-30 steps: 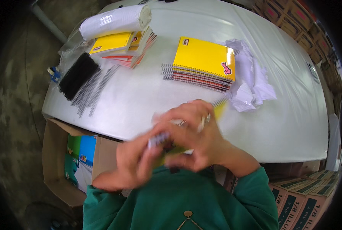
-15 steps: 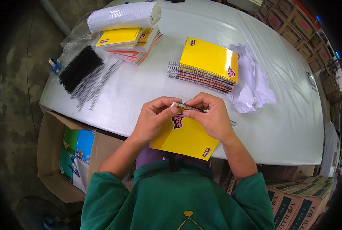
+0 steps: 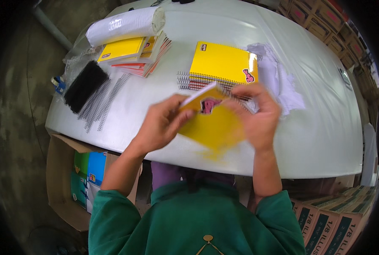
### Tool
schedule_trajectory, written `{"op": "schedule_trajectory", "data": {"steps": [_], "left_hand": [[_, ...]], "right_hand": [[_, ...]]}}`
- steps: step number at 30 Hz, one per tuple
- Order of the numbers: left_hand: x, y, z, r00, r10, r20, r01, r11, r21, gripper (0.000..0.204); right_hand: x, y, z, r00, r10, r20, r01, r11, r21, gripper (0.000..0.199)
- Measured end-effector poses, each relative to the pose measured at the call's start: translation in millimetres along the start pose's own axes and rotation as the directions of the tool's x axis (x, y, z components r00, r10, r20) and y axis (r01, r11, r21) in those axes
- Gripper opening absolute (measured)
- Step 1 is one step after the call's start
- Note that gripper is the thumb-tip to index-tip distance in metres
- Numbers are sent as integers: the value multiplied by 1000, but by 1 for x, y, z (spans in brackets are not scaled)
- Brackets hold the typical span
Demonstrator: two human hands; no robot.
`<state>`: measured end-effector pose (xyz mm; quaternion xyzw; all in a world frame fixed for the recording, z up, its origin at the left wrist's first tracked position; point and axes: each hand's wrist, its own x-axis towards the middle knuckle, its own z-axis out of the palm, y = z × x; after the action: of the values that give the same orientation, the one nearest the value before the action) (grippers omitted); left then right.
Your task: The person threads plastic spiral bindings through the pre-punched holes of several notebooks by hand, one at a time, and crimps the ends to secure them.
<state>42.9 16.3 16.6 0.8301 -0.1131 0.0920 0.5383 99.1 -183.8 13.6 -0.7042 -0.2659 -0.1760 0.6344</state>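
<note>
A yellow notebook (image 3: 215,123) with a pink-and-black printed motif is held tilted above the near edge of the table, its lower part smeared by motion. My left hand (image 3: 161,121) is closed on its left edge, thumb on the cover. At the upper right edge is my right hand (image 3: 259,114), blurred, with thumb and fingers closed around the notebook's border. Whether a wire coil sits in that edge is hidden by the fingers. Just beyond lies a stack of spiral-bound notebooks (image 3: 223,61), a yellow one on top.
Loose wire coils (image 3: 108,102) lie at the left beside a black bundle of coils (image 3: 86,87). Behind them, a white wrapped roll (image 3: 125,26) rests on more notebooks (image 3: 123,49). Crumpled white paper (image 3: 283,85) is right of the stack. An open carton (image 3: 59,170) stands below the table's left edge.
Both hands have moved up and away from my body with the yellow notebook, from over my lap to over the table. My hands are farther apart, the right one shifted right.
</note>
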Motion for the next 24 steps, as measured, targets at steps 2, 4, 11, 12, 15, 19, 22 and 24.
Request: {"op": "schedule_trajectory", "data": {"steps": [2,4,11,12,15,19,22,24], "left_hand": [[31,9,1,964,163,-212,-111,965,239,17],[83,-3,20,767,345,-541,-361,929,82,28],[145,-109,63,877,267,-400,53,773,632,20],[143,-115,69,846,275,-457,37,824,565,18],[129,-118,76,773,229,-592,27,920,392,15],[126,-113,72,762,129,-634,98,946,310,15],[125,-107,49,888,92,-450,112,907,407,18],[122,-96,24,902,275,-333,-20,798,602,22]], "right_hand": [[18,12,-25,973,15,-231,-3,999,50,32],[31,55,-45,939,87,-333,-42,989,139,49],[11,169,-25,900,189,-392,-130,976,174,64],[12,167,-23,894,150,-422,-132,989,71,57],[16,151,-14,864,158,-478,-236,966,-107,43],[19,151,-8,819,195,-539,-321,935,-149,38],[17,160,-10,840,22,-541,-235,915,-328,36],[12,160,-14,853,21,-521,-217,923,-317,45]]}}
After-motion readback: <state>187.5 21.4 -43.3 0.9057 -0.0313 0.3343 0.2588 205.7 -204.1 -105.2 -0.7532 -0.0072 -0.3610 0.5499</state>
